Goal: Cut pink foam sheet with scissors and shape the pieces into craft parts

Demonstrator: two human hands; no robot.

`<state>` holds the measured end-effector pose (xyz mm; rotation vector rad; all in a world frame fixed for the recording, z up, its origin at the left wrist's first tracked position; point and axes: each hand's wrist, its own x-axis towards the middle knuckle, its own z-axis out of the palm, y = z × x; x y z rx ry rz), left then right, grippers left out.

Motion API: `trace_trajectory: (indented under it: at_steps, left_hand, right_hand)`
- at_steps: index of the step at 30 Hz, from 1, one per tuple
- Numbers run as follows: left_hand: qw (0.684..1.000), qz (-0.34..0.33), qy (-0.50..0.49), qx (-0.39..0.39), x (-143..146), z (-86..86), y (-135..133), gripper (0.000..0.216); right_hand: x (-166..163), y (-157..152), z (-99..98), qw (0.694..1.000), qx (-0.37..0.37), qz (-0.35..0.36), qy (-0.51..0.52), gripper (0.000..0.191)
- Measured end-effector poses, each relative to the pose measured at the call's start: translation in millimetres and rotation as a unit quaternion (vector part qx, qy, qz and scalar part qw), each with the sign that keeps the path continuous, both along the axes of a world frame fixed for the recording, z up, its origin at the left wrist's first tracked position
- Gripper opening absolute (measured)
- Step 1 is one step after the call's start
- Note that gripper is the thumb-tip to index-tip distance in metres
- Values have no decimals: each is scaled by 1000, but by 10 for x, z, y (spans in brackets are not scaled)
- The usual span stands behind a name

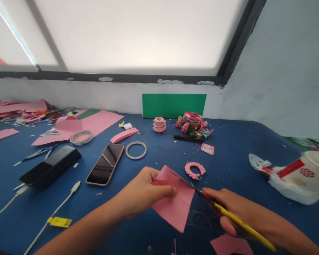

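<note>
My left hand [143,193] pinches a folded pink paper sheet [174,205] by its left edge, just above the blue table [228,148]. My right hand [239,212] grips yellow-handled scissors [228,214], whose dark blades lie across the paper's upper right edge. A cut pink paper ring with a toothed rim [194,170] lies just behind the paper. Another pink scrap [230,245] sits under my right wrist.
A phone [105,164], a black power bank [51,166] with white cables, and two tape rings [135,149] [82,137] lie to the left. Pink sheets [79,125] cover the far left. Stacked paper ornaments [192,124], a black pen [188,139] and a green card [174,105] stand at the back. A plastic-bagged container [300,179] sits right.
</note>
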<state>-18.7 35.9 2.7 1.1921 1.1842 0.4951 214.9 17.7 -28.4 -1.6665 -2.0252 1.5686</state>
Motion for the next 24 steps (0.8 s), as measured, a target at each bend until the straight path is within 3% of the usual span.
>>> trace_trajectory:
  at_steps: [5,12,24]
  left_hand:
    - [1000,2,1,5,-4,-5,-1,11]
    - [1000,12,-15,-10,-5,31,-14,10]
    - [999,23,-26,-16,1,46,-17,8]
  right_hand:
    - [-1,-15,-64,1000,14,6,18,29]
    - [-32,-17,-20,1000,-20,9,14,26]
    - [61,53,-156,998,24,46,23,35]
